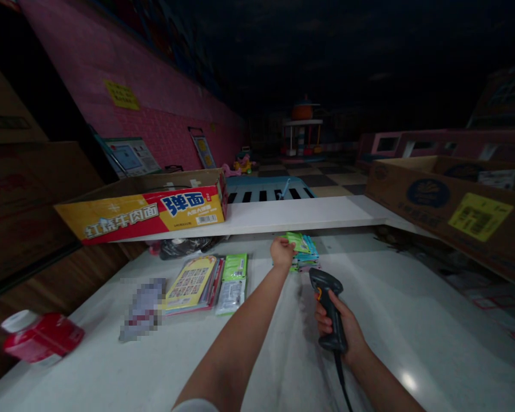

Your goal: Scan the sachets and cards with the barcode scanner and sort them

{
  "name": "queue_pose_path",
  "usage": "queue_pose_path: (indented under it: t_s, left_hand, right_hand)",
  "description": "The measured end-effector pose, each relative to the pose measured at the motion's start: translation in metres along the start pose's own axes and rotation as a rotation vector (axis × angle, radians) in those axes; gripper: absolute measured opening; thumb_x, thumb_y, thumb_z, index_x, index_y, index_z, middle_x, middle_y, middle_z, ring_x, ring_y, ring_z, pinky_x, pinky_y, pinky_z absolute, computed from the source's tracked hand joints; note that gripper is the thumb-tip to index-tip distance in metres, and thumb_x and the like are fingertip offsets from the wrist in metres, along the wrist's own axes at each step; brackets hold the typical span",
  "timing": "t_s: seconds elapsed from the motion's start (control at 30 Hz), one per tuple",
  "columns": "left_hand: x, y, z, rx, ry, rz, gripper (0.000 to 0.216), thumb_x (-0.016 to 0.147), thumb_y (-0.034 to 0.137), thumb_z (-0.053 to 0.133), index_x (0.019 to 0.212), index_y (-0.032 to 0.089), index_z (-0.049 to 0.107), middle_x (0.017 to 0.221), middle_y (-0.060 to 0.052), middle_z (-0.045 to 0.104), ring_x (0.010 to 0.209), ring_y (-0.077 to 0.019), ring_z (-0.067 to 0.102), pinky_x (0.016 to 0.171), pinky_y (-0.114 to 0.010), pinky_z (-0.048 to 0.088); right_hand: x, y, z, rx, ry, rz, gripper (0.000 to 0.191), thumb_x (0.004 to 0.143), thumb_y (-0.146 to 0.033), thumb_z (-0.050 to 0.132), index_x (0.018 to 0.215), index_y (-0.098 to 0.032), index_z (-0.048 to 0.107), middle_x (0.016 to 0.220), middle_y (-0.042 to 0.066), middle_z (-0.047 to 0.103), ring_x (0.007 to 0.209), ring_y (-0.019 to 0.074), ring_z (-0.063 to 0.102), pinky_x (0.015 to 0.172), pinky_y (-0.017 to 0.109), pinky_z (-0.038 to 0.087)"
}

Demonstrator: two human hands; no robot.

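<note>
A black corded barcode scanner (332, 306) is wrapped in the fingers of my right hand (347, 326), its head tilted toward the stack. My left hand (283, 253) reaches forward under the white shelf, fingers closed on the edge of a green packet (299, 242). That packet lies on top of a small stack of blue and green packets (306, 260). Left of my forearm, a green packet (235, 266) and a silver-green packet (232, 294) lie flat beside a pile of booklets with a yellow cover (193, 283).
On the raised white shelf (300, 214) stand a yellow-red noodle carton (154, 212) at left and a brown carton (463, 200) at right. A red bottle with a white cap (43, 337) lies at the counter's (412, 320) left. A blurred-out item (143, 309) lies near the booklets.
</note>
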State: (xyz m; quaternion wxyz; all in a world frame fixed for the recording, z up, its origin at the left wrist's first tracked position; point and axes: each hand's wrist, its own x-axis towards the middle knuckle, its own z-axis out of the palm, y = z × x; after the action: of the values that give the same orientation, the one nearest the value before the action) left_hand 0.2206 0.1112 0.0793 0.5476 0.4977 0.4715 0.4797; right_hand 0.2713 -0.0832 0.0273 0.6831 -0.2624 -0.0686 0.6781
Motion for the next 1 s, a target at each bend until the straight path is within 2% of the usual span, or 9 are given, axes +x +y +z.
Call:
queue_pose_path:
  t_s: [0.1, 0.2, 0.27, 0.4, 0.5, 0.63, 1.0]
  left_hand:
    - [0.001, 0.001, -0.005, 0.212, 0.051, 0.084, 0.017, 0.071, 0.012, 0.070, 0.082, 0.016, 0.058, 0.065, 0.004, 0.058, 0.056, -0.0111, 0.060, 0.059, -0.024, 0.049]
    - [-0.005, 0.004, -0.015, 0.654, 0.093, 0.258, 0.014, 0.074, 0.023, 0.071, 0.085, 0.020, 0.062, 0.076, 0.000, 0.065, 0.077, -0.0168, 0.064, 0.070, -0.027, 0.047]
    - [-0.009, 0.005, -0.022, 0.867, 0.090, 0.352, 0.013, 0.078, 0.030, 0.068, 0.085, 0.020, 0.064, 0.080, -0.002, 0.067, 0.085, -0.0193, 0.063, 0.077, -0.030, 0.046]
    - [-0.015, 0.000, -0.034, 1.043, 0.032, 0.613, 0.019, 0.084, 0.032, 0.062, 0.096, 0.019, 0.066, 0.098, -0.008, 0.064, 0.101, -0.0226, 0.056, 0.093, -0.036, 0.041]
    - [-0.018, -0.009, -0.039, 1.088, -0.087, 0.749, 0.030, 0.087, 0.030, 0.058, 0.113, 0.019, 0.063, 0.114, -0.010, 0.058, 0.110, -0.0237, 0.051, 0.098, -0.037, 0.039]
    - [-0.020, -0.021, -0.040, 1.126, -0.202, 0.780, 0.039, 0.089, 0.027, 0.054, 0.126, 0.019, 0.056, 0.126, -0.012, 0.053, 0.118, -0.0249, 0.047, 0.102, -0.039, 0.036]
    - [-0.028, -0.018, -0.040, 1.158, -0.200, 0.759, 0.041, 0.089, 0.029, 0.053, 0.130, 0.020, 0.053, 0.132, -0.013, 0.049, 0.128, -0.0280, 0.041, 0.107, -0.046, 0.032]
  right_hand:
    - [0.001, 0.000, 0.000, 0.004, 0.005, 0.007, 0.041, 0.062, -0.041, 0.085, 0.083, -0.013, 0.064, 0.051, -0.005, 0.052, 0.037, 0.0029, 0.040, 0.032, 0.012, 0.029]
    - [0.001, 0.001, -0.001, 0.012, 0.014, 0.007, 0.041, 0.064, -0.041, 0.084, 0.084, -0.012, 0.063, 0.052, -0.005, 0.052, 0.037, 0.0029, 0.040, 0.033, 0.013, 0.029]
    - [0.001, 0.001, -0.002, 0.012, 0.017, 0.003, 0.040, 0.065, -0.042, 0.082, 0.085, -0.013, 0.063, 0.052, -0.005, 0.052, 0.037, 0.0029, 0.040, 0.033, 0.013, 0.029]
    - [0.000, 0.001, -0.001, 0.010, 0.027, -0.006, 0.041, 0.065, -0.042, 0.083, 0.085, -0.012, 0.063, 0.052, -0.005, 0.052, 0.037, 0.0032, 0.040, 0.032, 0.013, 0.028]
    - [-0.001, 0.001, 0.001, 0.004, 0.031, -0.006, 0.040, 0.064, -0.041, 0.083, 0.084, -0.012, 0.064, 0.052, -0.005, 0.052, 0.037, 0.0033, 0.040, 0.032, 0.013, 0.029]
    - [-0.001, 0.000, 0.001, -0.005, 0.024, -0.008, 0.039, 0.065, -0.042, 0.082, 0.084, -0.014, 0.064, 0.052, -0.006, 0.052, 0.037, 0.0031, 0.039, 0.033, 0.012, 0.029]
    - [0.000, 0.000, -0.003, -0.003, 0.017, 0.000, 0.035, 0.069, -0.041, 0.080, 0.085, -0.014, 0.064, 0.053, -0.005, 0.051, 0.037, 0.0041, 0.039, 0.033, 0.014, 0.031]
